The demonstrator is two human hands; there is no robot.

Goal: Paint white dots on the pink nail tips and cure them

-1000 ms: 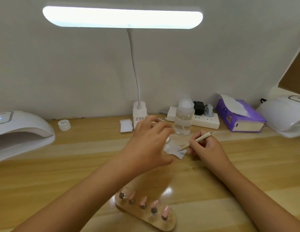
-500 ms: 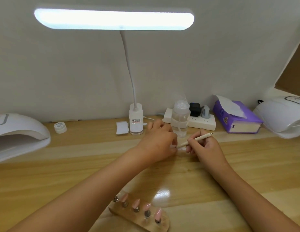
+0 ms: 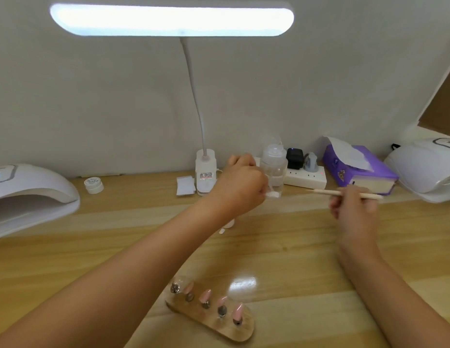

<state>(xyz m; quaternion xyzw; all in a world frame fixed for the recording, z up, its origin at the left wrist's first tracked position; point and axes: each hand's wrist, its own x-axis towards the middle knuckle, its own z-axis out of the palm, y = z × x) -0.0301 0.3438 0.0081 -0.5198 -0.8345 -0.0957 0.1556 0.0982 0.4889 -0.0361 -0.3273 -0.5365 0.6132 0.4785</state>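
**Counter** (image 3: 93, 247): pale wood, set against a white wall. All places below are given from the white desk lamp base (image 3: 206, 172), which stands at the back under its lit bar.

**Pink nail tips** (image 3: 206, 296): a row standing on metal pegs on a wooden holder (image 3: 244, 331). They sit well in front of the lamp base at the near edge, apart from both hands.

**Left hand** (image 3: 240, 187): just right of the lamp base. The fingers are curled and pinch a small white wipe (image 3: 272, 195) at the foot of a clear bottle (image 3: 273, 167). Detail here is blurred.

**Right hand** (image 3: 354, 212): farther right of the lamp base. The fingers are closed round a wooden stick (image 3: 324, 192), held nearly level with its pointed end toward the lamp base.

**Curing lamps**: both white, one far left of the lamp base (image 3: 30, 194) and one far right (image 3: 425, 172).

**Small white jar** (image 3: 93, 185): left of the lamp base, between it and the left curing lamp.

**White pads** (image 3: 185, 185): just beside the lamp base, on its left.

**Power strip** (image 3: 307, 175) and **purple tissue box** (image 3: 364, 177): right of the lamp base, along the wall beyond the bottle.
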